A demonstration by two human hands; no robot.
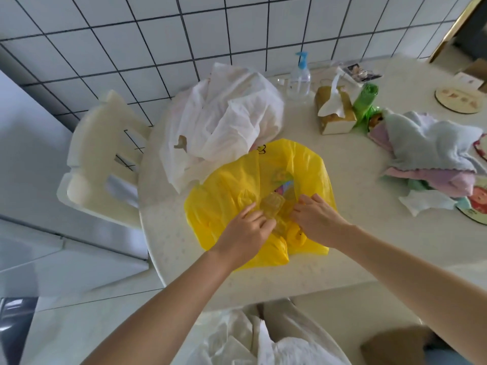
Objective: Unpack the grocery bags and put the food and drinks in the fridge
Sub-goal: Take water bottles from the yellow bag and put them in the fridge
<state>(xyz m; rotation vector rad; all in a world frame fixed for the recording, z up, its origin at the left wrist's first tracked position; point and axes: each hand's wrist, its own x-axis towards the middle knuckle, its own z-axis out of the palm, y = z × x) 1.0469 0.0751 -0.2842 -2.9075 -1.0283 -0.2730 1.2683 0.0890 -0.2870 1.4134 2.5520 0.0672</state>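
Yellow bag (pixel 229 191): thin, crinkled, see-through plastic, lying at the near edge of the table, in front of the white bag and touching it; what is inside shows only as blurred shapes through the film.
Fridge (pixel 23 159): pale flat panel at the far left, cut off by the frame edge.
Chair (pixel 105 154): cream moulded plastic, pushed against the table's left side.
White bag (pixel 221 119): soft, matte, rumpled, standing behind the yellow one; a small brown mark on its side is too blurred to read.
Left hand (pixel 245 233): fingers curled, pinching the yellow film near the bag's mouth.
Packet (pixel 271 206): pale, ribbed and clear-looking, between the two hands; partly covered by film, its kind is hard to tell.
Right hand (pixel 316 219): fingers bent, gripping the yellow film just right of the packet.
Table (pixel 355 233): round-edged, cream, faintly speckled top.
Pump bottle (pixel 299 80): clear with a blue pump, by the tiled wall; label unreadable.
Tissue box (pixel 336 114): tan cardboard, a white tissue sticking out.
Green roll (pixel 365 101): glossy green plastic, beside the box.
Cloths (pixel 427 154): soft pastel towels in a heap, at the right.
Round mat (pixel 461 100): flat disc, print illegible, cut off at the right.
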